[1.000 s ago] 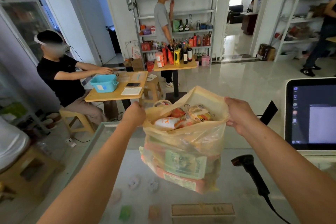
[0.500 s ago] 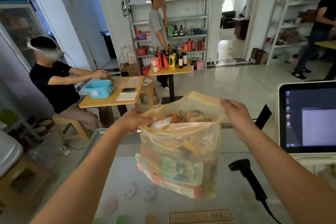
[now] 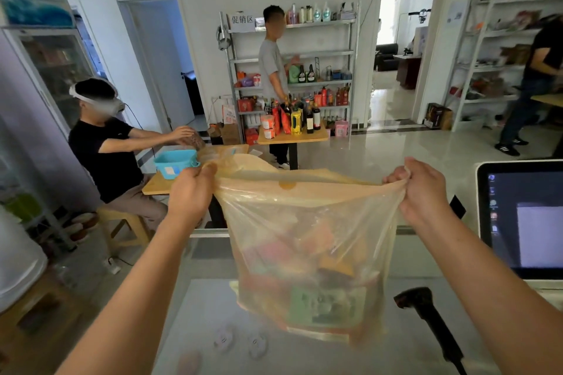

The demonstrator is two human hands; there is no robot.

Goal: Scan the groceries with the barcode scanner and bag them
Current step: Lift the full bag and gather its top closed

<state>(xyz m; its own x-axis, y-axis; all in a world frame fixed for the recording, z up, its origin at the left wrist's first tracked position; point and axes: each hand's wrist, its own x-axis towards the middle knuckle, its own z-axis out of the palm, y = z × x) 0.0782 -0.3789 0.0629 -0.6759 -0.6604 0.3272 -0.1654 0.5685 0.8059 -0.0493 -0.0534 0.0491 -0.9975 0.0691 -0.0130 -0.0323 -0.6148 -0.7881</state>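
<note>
Gripping one bunched corner of a thin yellowish bag, the left hand has its fingers curled tight round the plastic, and the right hand clutches the opposite corner in the same way. Between them the rim is pulled into a taut line running side to side, roughly level, with both hands at about the same height and equally far forward. The bag hangs straight down from that line, midway between the arms, so neither hand is nearer to it. The groceries sit in a heap in its lower half, showing through the plastic as packets of green, orange and red. The bag's bottom is close over the glass counter; whether it rests there cannot be told. The black scanner lies on the counter just right of the bag, under the right forearm. Beyond it, at the right edge, stands a screen. With everything apparently packed, closing or handing over the bag looks like what remains, and either turns on bringing the two corners together.
</note>
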